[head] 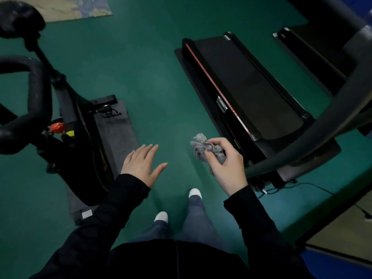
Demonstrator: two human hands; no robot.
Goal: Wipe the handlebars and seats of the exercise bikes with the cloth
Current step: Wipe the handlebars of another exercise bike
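Observation:
A black exercise bike stands at the left, its curved handlebars [38,91] in the near left and its black seat [19,18] at the top left corner. My right hand [226,164] holds a crumpled grey cloth [203,148] above the green floor, between the bike and a treadmill. My left hand [142,164] is open and flat, fingers together, palm down, to the right of the bike's frame and touching nothing. Both hands are well clear of the handlebars and the seat.
A black treadmill [245,83] lies at the right, its grey handrail [314,137] curving close to my right hand. A second treadmill [314,55] sits behind it. A grey mat [118,127] lies under the bike. A cable [314,187] runs over the green floor [141,67]. My white shoes [162,216] show below.

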